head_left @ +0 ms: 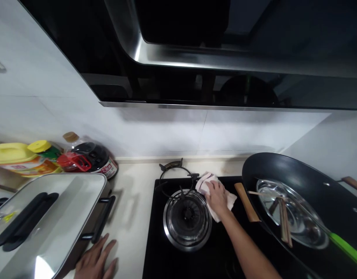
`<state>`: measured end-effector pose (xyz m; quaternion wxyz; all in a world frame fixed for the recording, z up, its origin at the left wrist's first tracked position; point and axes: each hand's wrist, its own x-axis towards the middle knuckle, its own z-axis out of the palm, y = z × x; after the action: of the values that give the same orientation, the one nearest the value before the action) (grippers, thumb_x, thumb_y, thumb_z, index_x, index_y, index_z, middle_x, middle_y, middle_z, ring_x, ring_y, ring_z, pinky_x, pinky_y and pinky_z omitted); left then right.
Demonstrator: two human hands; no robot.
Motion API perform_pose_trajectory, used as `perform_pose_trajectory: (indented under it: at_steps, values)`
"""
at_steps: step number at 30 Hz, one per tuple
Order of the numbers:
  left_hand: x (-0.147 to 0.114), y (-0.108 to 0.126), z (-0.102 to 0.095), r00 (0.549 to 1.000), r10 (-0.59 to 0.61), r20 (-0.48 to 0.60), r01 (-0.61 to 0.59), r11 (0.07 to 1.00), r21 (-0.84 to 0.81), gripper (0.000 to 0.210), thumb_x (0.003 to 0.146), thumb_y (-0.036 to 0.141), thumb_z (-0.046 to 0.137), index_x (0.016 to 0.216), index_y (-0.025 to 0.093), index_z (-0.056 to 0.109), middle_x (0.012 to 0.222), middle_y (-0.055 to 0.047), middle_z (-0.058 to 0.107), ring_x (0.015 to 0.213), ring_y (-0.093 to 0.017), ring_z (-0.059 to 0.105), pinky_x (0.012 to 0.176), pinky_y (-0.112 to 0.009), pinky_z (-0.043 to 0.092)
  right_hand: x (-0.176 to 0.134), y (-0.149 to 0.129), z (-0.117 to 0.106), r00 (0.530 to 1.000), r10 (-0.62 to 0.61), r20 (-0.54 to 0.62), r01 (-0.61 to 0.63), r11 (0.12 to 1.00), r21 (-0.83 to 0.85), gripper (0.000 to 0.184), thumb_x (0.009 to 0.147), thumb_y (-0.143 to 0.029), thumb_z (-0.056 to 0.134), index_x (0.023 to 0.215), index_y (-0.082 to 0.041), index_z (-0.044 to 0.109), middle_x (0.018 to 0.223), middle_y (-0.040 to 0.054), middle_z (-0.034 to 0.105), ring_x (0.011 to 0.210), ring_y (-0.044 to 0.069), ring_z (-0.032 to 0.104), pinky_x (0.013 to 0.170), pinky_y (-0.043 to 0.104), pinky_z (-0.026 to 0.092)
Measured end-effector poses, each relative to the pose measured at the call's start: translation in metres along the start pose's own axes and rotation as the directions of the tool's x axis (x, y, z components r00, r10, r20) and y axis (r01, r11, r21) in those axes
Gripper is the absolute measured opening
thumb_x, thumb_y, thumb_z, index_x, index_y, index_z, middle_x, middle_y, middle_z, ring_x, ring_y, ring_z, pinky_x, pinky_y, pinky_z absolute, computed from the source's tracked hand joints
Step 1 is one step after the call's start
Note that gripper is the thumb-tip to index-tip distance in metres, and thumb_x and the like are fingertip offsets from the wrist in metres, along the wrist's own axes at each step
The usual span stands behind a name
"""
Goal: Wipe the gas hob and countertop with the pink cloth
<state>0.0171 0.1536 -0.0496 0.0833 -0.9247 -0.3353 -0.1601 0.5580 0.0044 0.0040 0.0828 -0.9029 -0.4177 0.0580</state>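
My right hand presses a pale pink and white cloth against the black glass cooktop, just right of the gas burner. Its fingers lie over the cloth. The black pan support ring is off its place, tilted across the back edge of the cooktop and the burner's rear rim. At the lower left, my left hand rests on the white counter with fingers spread, holding nothing, close to the handle of the lidded electric pan.
A big black wok stands at right, with a wooden handle, a metal dish, wooden pieces and a green-handled utensil. Several bottles line the wall at left. The range hood overhangs the back.
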Motion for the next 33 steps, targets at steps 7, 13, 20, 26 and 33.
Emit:
perform_pose_trajectory:
  at_steps: [7, 13, 20, 26, 33]
  values:
    - [0.001, 0.002, 0.002, 0.999, -0.043, 0.006, 0.043, 0.999, -0.030, 0.050, 0.096, 0.055, 0.050, 0.135, 0.029, 0.069, 0.148, -0.009, 0.064, 0.133, -0.032, 0.060, 0.104, -0.043, 0.049, 0.043, -0.018, -0.022, 0.999, 0.037, 0.013, -0.037, 0.999, -0.003, 0.052, 0.097, -0.036, 0.056, 0.150, -0.033, 0.057, 0.157, 0.0118, 0.048, 0.139, 0.037, 0.040, 0.110, 0.057, 0.037]
    - [0.003, 0.006, 0.003, 0.999, -0.043, -0.016, 0.042, 0.998, -0.036, 0.051, 0.097, 0.057, 0.047, 0.132, 0.028, 0.071, 0.148, -0.011, 0.064, 0.132, -0.031, 0.060, 0.103, -0.043, 0.047, -0.056, 0.013, -0.013, 0.995, -0.073, 0.065, 0.074, 0.997, -0.019, 0.060, 0.087, -0.016, 0.056, 0.142, -0.038, 0.062, 0.148, 0.0058, 0.055, 0.132, 0.030, 0.048, 0.102, 0.043, 0.043]
    - [0.004, 0.011, 0.004, 0.997, -0.081, 0.003, 0.081, 0.995, -0.050, 0.054, 0.098, 0.061, 0.043, 0.130, 0.028, 0.073, 0.146, -0.010, 0.065, 0.130, -0.030, 0.060, 0.101, -0.043, 0.048, -0.110, 0.058, -0.010, 0.996, -0.013, 0.087, 0.025, 0.990, -0.137, 0.066, 0.086, -0.023, 0.058, 0.149, -0.043, 0.056, 0.143, 0.0086, 0.057, 0.125, 0.034, 0.053, 0.100, 0.050, 0.046]
    - [0.004, 0.011, 0.004, 0.998, -0.064, -0.006, 0.064, 0.998, -0.027, 0.053, 0.098, 0.060, 0.045, 0.131, 0.028, 0.072, 0.148, -0.011, 0.064, 0.131, -0.030, 0.060, 0.103, -0.043, 0.048, -0.026, -0.006, -0.017, 0.983, -0.071, 0.171, 0.090, 0.991, -0.102, 0.063, 0.090, -0.021, 0.059, 0.146, -0.051, 0.058, 0.147, 0.0095, 0.052, 0.131, 0.035, 0.048, 0.104, 0.053, 0.042]
    - [0.004, 0.011, 0.000, 0.999, -0.047, 0.000, 0.047, 0.998, -0.041, 0.053, 0.098, 0.060, 0.047, 0.132, 0.028, 0.072, 0.148, -0.012, 0.064, 0.131, -0.030, 0.061, 0.102, -0.043, 0.048, 0.039, 0.001, -0.010, 0.999, 0.054, 0.007, -0.053, 0.998, -0.038, 0.053, 0.095, -0.026, 0.052, 0.144, -0.041, 0.063, 0.143, 0.0144, 0.055, 0.129, 0.037, 0.050, 0.102, 0.058, 0.045]
